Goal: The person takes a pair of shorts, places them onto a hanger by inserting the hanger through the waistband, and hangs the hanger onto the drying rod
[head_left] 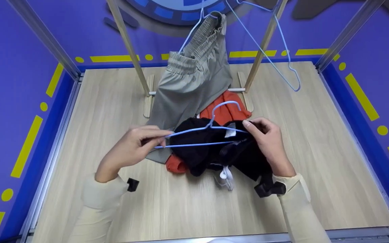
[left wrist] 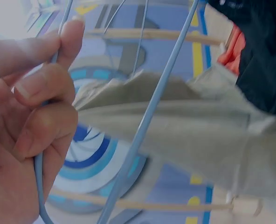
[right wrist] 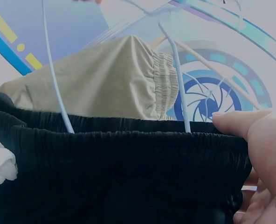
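My left hand (head_left: pixel 132 145) grips the left end of a blue clothes hanger (head_left: pixel 194 145), with fingers curled round the wire in the left wrist view. The hanger's other end goes down inside the elastic waistband of black pants (right wrist: pixel 128 154). My right hand (head_left: pixel 271 145) pinches that waistband at its right side, thumb on top in the right wrist view. A white drawstring (head_left: pixel 226 173) dangles from the pants' front, and a white label (head_left: pixel 230 130) shows inside. The hanger's right tip is hidden by the cloth.
Behind, grey-green pants (head_left: pixel 194 87) hang from another blue hanger (head_left: pixel 190 35) on a wooden rack (head_left: pixel 265 44). A bare blue hanger (head_left: pixel 284 37) hangs to their right. An orange-red garment (head_left: pixel 223 108) lies under the black pants on the wooden tabletop (head_left: pixel 316 135).
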Demonstrator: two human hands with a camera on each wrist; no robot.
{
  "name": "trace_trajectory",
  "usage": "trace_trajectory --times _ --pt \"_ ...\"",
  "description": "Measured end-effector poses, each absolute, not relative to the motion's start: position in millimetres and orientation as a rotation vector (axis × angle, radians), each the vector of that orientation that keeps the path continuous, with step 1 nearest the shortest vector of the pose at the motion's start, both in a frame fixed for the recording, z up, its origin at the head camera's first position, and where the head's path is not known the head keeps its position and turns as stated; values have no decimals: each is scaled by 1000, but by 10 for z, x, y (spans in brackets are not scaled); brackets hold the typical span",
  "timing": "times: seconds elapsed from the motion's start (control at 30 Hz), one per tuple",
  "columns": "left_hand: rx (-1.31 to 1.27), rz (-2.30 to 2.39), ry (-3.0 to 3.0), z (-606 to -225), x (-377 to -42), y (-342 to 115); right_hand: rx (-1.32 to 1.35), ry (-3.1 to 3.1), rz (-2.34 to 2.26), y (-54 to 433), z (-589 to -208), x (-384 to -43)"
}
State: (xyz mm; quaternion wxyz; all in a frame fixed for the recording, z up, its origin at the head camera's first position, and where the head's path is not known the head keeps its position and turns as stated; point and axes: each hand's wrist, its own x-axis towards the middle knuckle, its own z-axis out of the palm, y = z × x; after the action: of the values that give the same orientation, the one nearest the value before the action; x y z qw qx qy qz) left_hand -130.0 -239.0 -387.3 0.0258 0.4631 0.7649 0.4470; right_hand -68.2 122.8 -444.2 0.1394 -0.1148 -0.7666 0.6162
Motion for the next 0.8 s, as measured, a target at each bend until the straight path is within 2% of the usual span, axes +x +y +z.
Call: trace_trajectory --times 0.27,0.53,0.8 --pt "1519 1363 2382 -4087 -1252 -2084 -340 -2182 1763 1186 -4395 -689" --pt "1539 1452 2364 -4221 -1220 -1901 -304 -2287 1555 1167 -4379 -694" --pt "1453 1621 2291 -4247 -1262 -1914 184 -2367 1360 1188 -4401 -641"
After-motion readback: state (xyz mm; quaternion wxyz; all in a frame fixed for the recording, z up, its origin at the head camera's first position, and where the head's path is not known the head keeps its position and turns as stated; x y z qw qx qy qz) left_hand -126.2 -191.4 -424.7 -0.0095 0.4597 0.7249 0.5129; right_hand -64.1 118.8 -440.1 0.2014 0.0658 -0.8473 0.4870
